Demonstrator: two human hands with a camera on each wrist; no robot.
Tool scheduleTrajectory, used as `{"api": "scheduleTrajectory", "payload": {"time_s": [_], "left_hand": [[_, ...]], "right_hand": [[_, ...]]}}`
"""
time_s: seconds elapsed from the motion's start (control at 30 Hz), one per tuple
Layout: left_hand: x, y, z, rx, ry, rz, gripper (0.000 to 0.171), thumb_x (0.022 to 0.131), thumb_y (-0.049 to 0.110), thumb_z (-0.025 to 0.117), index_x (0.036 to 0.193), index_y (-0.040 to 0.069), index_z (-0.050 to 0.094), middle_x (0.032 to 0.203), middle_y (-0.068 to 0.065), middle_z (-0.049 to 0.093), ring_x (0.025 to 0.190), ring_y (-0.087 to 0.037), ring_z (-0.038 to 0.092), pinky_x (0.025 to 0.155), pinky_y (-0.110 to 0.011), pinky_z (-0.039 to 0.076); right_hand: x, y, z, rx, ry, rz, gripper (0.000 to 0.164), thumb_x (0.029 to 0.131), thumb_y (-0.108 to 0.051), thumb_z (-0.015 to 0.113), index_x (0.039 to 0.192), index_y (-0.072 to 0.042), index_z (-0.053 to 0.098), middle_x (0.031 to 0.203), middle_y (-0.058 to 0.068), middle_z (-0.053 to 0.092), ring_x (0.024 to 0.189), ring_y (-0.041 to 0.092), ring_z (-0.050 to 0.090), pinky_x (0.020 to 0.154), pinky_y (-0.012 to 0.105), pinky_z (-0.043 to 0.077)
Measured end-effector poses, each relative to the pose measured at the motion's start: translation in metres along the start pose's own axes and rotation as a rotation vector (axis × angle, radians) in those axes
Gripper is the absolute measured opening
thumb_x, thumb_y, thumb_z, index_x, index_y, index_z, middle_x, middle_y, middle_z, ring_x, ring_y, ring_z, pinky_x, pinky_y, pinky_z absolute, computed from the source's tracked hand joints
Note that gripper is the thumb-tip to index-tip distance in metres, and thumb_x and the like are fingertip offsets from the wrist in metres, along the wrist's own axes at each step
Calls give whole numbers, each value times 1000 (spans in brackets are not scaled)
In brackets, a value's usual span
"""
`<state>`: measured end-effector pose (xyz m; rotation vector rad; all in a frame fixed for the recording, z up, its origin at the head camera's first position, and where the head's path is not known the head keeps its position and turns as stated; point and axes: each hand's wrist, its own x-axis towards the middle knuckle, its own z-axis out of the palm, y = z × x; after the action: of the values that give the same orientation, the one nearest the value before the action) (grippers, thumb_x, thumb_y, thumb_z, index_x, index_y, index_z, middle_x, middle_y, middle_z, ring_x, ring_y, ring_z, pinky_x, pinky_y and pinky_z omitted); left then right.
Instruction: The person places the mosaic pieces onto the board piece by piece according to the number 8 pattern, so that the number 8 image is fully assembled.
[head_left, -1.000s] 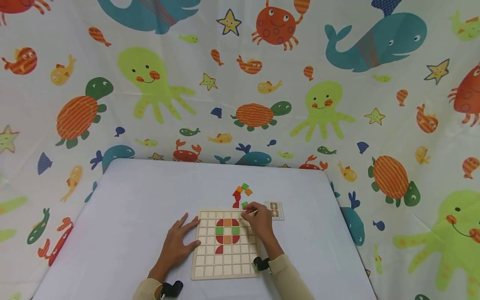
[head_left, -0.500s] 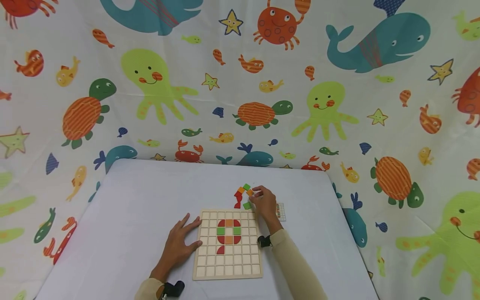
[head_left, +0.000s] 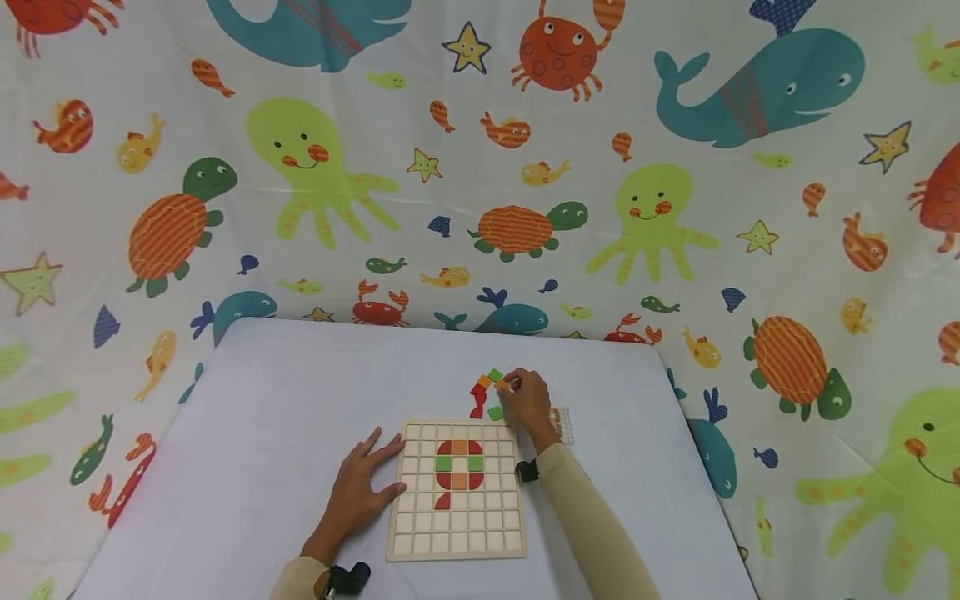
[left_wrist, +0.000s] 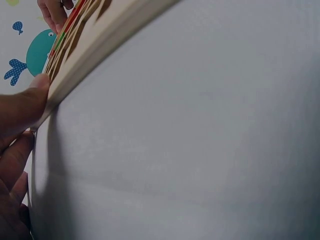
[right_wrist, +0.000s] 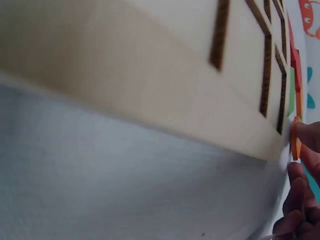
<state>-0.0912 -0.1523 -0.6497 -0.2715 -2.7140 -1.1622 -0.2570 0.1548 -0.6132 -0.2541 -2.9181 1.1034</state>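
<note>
A wooden grid board point(head_left: 420, 542) lies flat before me. Red rounded tiles, orange squares and green squares form a ring on it; a single red tile point(head_left: 443, 501) sits just below. My left hand point(head_left: 356, 492) rests at the board's left edge, fingers spread, thumb on the rim. Beyond the far right corner, my right hand point(head_left: 528, 406) pinches an orange square tile point(right_wrist: 297, 145) between thumb and finger, shown in the right wrist view. Beside it lie loose tiles: a green one point(head_left: 496, 375), an orange one point(head_left: 484, 382), red ones point(head_left: 477, 400) and a nearer green one point(head_left: 495, 413).
A small pattern card point(head_left: 565, 426) lies right of the board, partly hidden by the right hand. The white table point(head_left: 262, 417) ends at a cloth backdrop point(head_left: 450, 125) printed with sea animals.
My right hand has moved away from the board's far right corner and the nearer green tile to the orange square, which it now pinches. The left hand keeps its place on the board.
</note>
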Motion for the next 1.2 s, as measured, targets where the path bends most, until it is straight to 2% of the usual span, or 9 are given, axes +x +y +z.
{"api": "scheduleTrajectory", "payload": {"time_s": [0.17,0.33,0.43,0.57,0.7,0.93,1.2], "left_hand": [[-1,0,2,7,18,12,70,77,21,92,142,11,68,156,-19,59,149,-51,46,121,-71,33],[-1,1,3,25,26,18,70,76,22,93,141,12,69,156,-20,59,148,-50,47,120,-71,33],[0,1,2,21,20,16,70,77,22,92,142,12,69,156,-20,58,149,-50,46,121,-71,33],[0,0,1,13,1,4,69,80,23,91,144,11,67,157,-20,57,151,-51,44,122,-71,32],[0,0,0,10,-3,-1,70,80,22,91,144,11,67,157,-19,57,151,-51,43,123,-71,31],[0,-1,1,9,-5,0,70,80,20,91,144,10,66,159,-21,55,151,-51,43,123,-71,31],[1,-1,1,8,-14,-1,69,80,20,90,145,10,66,160,-22,53,152,-51,42,124,-71,30]], "right_hand": [[-2,-3,-3,21,-32,14,17,95,-15,80,108,-16,68,101,6,67,95,24,60,88,40,56],[-10,-3,-9,39,-25,-7,20,97,-14,77,115,-18,69,95,6,67,90,23,60,80,36,54],[-21,-1,-12,63,-1,-53,20,98,-15,75,117,-20,73,94,6,69,85,21,59,74,32,52],[-39,2,-16,124,21,-134,14,99,-16,75,113,-18,75,92,6,73,71,17,57,61,27,48],[-60,6,-19,187,5,-168,10,100,-18,74,110,-19,76,88,4,73,61,14,54,53,26,45],[-103,9,-16,252,-46,-125,8,98,-26,79,105,-24,75,83,-3,70,63,12,54,52,25,45],[-153,2,-2,284,-101,-73,7,93,-25,83,97,-25,78,79,-6,69,64,9,54,53,22,45]]}}
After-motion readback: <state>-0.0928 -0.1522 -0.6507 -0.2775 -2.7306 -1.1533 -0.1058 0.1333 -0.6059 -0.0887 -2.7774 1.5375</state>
